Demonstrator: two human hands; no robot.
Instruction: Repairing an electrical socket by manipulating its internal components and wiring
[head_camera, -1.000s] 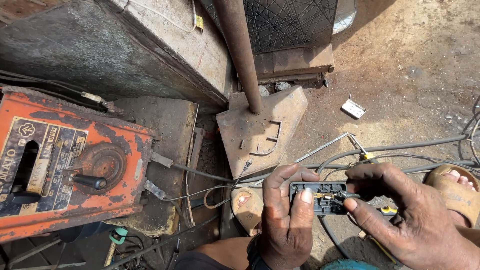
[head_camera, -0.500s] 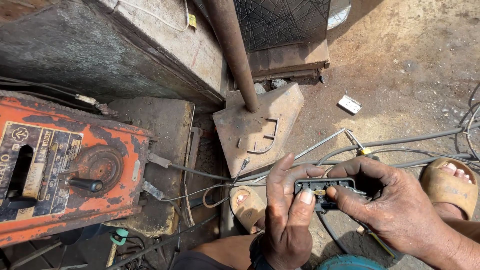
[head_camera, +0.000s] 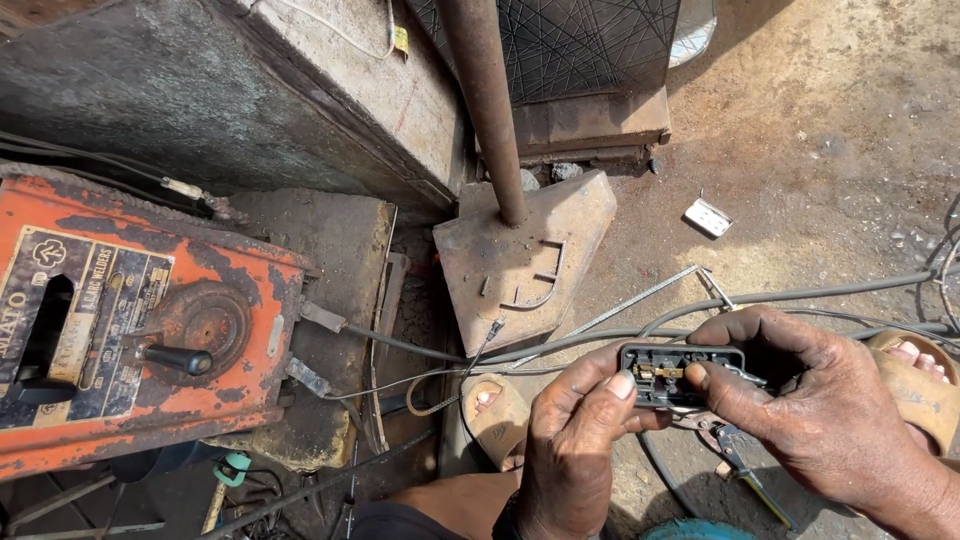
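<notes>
Compared with a second ago, the right hand (head_camera: 830, 410) has closed in over the black plug (head_camera: 682, 373): earlier its fingers sat at the plug's right end with the brass parts in plain view, and now its thumb and forefinger pinch the middle and top edge. The left hand (head_camera: 580, 440) has kept its place, wrapped round the plug's left end with the thumb pressed on the face.

The plug lies level between the two hands, open side up, brass contacts showing between the thumbs. Both hands are shut on it. Something like pliers (head_camera: 735, 455) sits under the right hand, though the view there is too dark to be sure.

Grey cables (head_camera: 800, 297) run across the dirt floor just behind the plug. Beyond them stands a rusty steel base plate (head_camera: 520, 265) with a pipe (head_camera: 485, 100) rising from it. At the left is an orange welding machine (head_camera: 130, 320) with a black lever. A sandalled foot (head_camera: 495, 400) rests beside the left hand, another (head_camera: 915, 375) behind the right.
</notes>
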